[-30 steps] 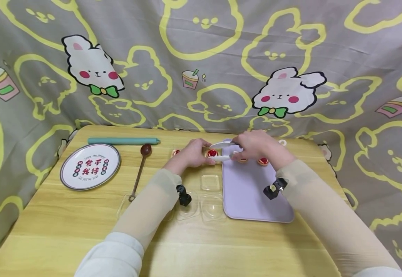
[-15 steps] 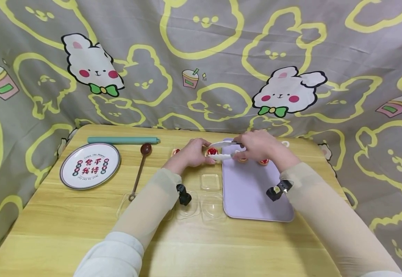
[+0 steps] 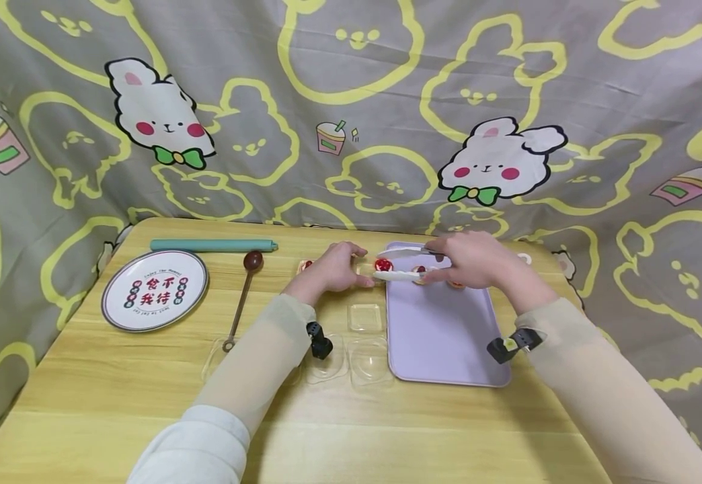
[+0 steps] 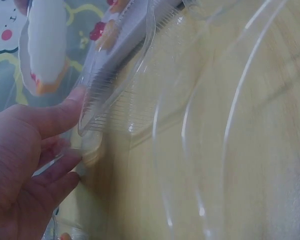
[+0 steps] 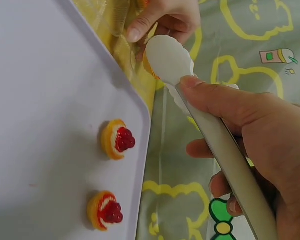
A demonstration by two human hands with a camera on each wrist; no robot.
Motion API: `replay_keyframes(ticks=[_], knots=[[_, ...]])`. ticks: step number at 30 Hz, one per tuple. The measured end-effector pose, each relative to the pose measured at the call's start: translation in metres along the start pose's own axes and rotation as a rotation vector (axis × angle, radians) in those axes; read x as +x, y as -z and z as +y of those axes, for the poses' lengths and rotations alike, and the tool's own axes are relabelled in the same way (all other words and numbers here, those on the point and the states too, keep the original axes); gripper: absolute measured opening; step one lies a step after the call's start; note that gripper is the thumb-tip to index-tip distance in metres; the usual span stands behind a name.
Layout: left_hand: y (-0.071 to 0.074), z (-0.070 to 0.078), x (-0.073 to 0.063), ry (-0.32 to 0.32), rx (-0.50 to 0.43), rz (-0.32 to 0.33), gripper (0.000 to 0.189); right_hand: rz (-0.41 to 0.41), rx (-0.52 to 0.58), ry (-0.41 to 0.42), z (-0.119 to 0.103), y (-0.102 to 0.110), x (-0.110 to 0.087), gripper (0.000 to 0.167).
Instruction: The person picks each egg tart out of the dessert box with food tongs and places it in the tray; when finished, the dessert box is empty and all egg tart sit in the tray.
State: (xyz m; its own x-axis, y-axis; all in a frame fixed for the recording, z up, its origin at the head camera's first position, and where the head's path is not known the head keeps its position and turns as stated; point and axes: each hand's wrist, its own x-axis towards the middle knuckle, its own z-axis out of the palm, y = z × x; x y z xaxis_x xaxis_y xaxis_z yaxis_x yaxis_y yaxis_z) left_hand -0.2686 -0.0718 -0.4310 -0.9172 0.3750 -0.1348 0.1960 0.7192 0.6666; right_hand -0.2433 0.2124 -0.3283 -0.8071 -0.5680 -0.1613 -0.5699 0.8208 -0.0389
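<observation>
My right hand [image 3: 478, 259] grips a pair of tongs [image 5: 215, 135] with white scalloped tips. Between the tips is a small tart [image 3: 384, 266] with a red fruit topping, over the tray's far left corner; in the right wrist view the near tip covers most of it. My left hand [image 3: 335, 265] holds the edge of a clear plastic box [image 4: 125, 100] with ridged sides, thumb above and fingers lower down. Two more tarts, a nearer one [image 5: 119, 140] and a farther one [image 5: 105, 210], sit on the lilac tray [image 3: 448, 336].
Another tart [image 3: 305, 266] shows behind my left hand. Several clear plastic containers [image 3: 370, 359] lie left of the tray. A brown long-handled spoon [image 3: 242, 302], a white plate [image 3: 156, 290] and a teal roll [image 3: 212, 245] are on the left. A patterned curtain [image 3: 375, 67] stands behind the table.
My right hand has moved right with the tongs, and the tart between their tips has shifted right, away from my left hand. The left hand has barely moved.
</observation>
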Motion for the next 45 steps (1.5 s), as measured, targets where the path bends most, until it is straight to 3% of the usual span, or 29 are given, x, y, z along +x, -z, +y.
replay_keyframes(ticks=[7,20,32,45], knots=[[-0.001,-0.001,0.0,-0.004,0.003,-0.003,0.077,0.076,0.006,0.028,0.009,0.002,-0.028,0.067],[0.0,0.0,-0.001,0.008,-0.012,-0.002,0.078,0.104,0.023,0.033,0.019,-0.01,-0.068,0.067],[-0.003,-0.003,0.004,0.02,0.007,-0.014,0.079,0.082,0.012,0.004,0.033,-0.038,-0.08,0.061],[-0.002,0.0,0.001,0.005,0.004,-0.006,0.077,0.037,0.045,-0.024,0.039,-0.047,-0.082,0.067]])
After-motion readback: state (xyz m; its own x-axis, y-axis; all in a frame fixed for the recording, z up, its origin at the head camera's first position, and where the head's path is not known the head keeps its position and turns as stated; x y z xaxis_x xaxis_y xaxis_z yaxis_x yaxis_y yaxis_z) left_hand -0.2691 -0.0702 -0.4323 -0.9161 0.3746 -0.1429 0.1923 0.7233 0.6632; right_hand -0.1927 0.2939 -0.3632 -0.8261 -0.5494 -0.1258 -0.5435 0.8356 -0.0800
